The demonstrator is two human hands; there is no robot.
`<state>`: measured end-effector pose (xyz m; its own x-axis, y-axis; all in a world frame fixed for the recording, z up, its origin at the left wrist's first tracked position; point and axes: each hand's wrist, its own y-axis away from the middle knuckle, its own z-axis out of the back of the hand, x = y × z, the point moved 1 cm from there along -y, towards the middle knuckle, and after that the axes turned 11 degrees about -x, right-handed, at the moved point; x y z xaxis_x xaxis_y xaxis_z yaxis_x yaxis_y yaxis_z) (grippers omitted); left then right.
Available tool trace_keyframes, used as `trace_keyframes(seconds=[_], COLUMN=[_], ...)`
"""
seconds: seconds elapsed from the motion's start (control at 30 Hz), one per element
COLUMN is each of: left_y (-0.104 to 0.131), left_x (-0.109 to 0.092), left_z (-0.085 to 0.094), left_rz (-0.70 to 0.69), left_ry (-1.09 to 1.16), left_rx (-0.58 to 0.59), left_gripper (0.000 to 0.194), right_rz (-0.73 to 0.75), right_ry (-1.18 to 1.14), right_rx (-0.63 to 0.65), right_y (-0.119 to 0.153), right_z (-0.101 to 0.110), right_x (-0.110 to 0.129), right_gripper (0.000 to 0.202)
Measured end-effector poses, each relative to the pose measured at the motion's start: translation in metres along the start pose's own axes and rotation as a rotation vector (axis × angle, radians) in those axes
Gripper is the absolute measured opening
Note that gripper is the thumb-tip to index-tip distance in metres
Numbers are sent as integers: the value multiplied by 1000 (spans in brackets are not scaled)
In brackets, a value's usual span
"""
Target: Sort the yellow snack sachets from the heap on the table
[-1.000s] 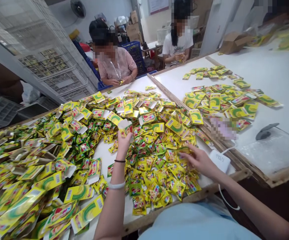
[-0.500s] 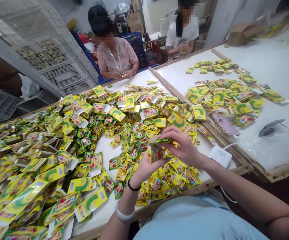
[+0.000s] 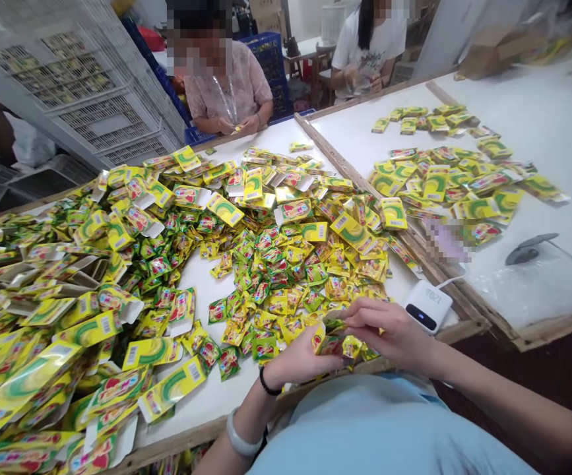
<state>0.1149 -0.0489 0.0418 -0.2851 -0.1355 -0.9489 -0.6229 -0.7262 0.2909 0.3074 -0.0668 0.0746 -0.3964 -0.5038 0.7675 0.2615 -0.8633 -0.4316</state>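
Note:
My left hand (image 3: 293,359), with a dark beaded band and a pale bangle at the wrist, is closed around a small yellow and red carton (image 3: 319,340). At the carton's upper end, my right hand (image 3: 387,330) pinches a small green packet (image 3: 335,324); the fingers partly hide it. I cannot tell how far the packet is inside the carton. Just beyond both hands lies a heap of small yellow and green packets (image 3: 278,290). To the left spreads a large pile of flat and opened yellow cartons (image 3: 167,389).
A white power bank (image 3: 428,305) with a cable sits right of my hands, by a wooden divider (image 3: 335,161). Filled cartons (image 3: 444,178) lie beyond it. Two people (image 3: 229,86) work across the table. Stacked white crates (image 3: 102,112) stand at the back left.
Both hands have come down closer to my body with the carton and packet. The packet sits lower against the carton's opening. The camera view has tilted slightly downward.

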Motion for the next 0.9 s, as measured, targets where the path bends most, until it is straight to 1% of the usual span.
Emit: trace_keyframes(seconds=[0.07, 0.13, 0.2, 0.27, 0.3, 0.33, 0.37, 0.4, 0.47, 0.5, 0.53, 0.57, 0.6, 0.67, 0.7, 0.73, 0.8, 0.87, 0.9], left_y=[-1, -3, -5, -8, -11, -15, -19, -25, -38, -45, -52, -59, -65, -74, -77, -79, -79, -76, -75], left_x=[0, 0, 1, 1, 1, 0, -1, -3, -3, -2, 1, 5, 12, 29, 39, 49, 66, 76, 79], left_z=[-2, -5, -9, -11, -11, -10, -7, -4, 6, 11, 15, 18, 19, 20, 19, 17, 15, 13, 12], left_rz=[2, -22, -64, -97, -113, -136, -170, -214, -318, -367, -413, -446, -478, -534, -555, -570, -583, -582, -577], left_ry=[-11, 13, 40, 45, 38, 20, -14, -68, -229, -322, -407, -483, -545, -634, -666, -696, -738, -765, -775], left_rx=[64, 135, 142, 83, 40, -12, -73, -140, -283, -345, -394, -421, -437, -442, -441, -446, -465, -484, -491], left_gripper=[24, 26, 39, 60, 71, 78, 81, 79, 66, 60, 54, 50, 48, 46, 46, 45, 41, 39, 39], right_rz=[-60, -120, -157, -158, -148, -135, -126, -125, -146, -151, -150, -117, -73, 15, 14, -15, -98, -187, -225], right_ry=[-61, -135, -174, -148, -110, -53, 28, 136, 405, 539, 640, 700, 716, 692, 709, 737, 805, 859, 877], right_rx=[88, 205, 294, 294, 252, 173, 58, -88, -414, -557, -634, -633, -570, -341, -308, -351, -505, -644, -679], right_y=[3, 6, 10, 13, 14, 14, 12, 9, 2, -1, -3, -3, -1, 8, 15, 24, 46, 68, 77], right_z=[-3, -5, -5, 0, 5, 13, 23, 35, 56, 64, 68, 68, 65, 55, 52, 52, 64, 86, 98], right_x=[3, 8, 11, 9, 6, 0, -7, -14, -28, -32, -35, -37, -40, -51, -59, -68, -89, -110, -121], right_gripper=[16, 21, 22, 20, 19, 18, 18, 17, 17, 25, 36, 44, 44, 36, 33, 29, 25, 27, 29])
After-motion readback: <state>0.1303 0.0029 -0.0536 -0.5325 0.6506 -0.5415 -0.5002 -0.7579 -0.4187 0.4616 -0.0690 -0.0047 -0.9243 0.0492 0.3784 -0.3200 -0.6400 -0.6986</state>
